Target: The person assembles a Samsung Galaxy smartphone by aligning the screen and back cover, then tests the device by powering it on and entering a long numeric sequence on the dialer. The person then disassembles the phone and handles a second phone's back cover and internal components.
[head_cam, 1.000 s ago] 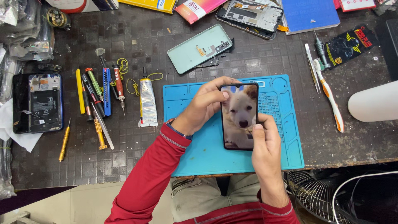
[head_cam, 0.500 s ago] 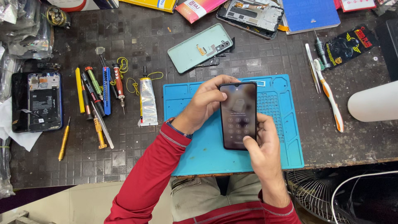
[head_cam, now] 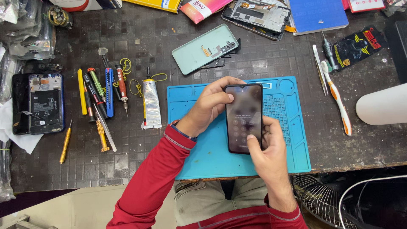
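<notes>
So the dark phone (head_cam: 243,118) is held above the blue mat (head_cam: 203,157) on the counter, number pad showing. Left hand (head_cam: 208,107) is clamped around its edge, right hand (head_cam: 267,154) cradles the bottom, thumb on the keys. Looks like the unlock step; next tap needs a careful aim.

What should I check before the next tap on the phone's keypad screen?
1. Phone held firmly: ok, the left hand wraps its left edge and top.
2. Screen lit: ok, a dim number keypad shows.
3. Tapping thumb in place: ok, the right hand has its thumb on the lower keypad.
4. Phone over the blue mat: ok, it is above the mat, not the bare table.
5. Space around the hands: ok, the glue tube and the green back cover lie apart from them.
6. Which key is under the thumb: cannot tell, the digits are too dim.
</notes>
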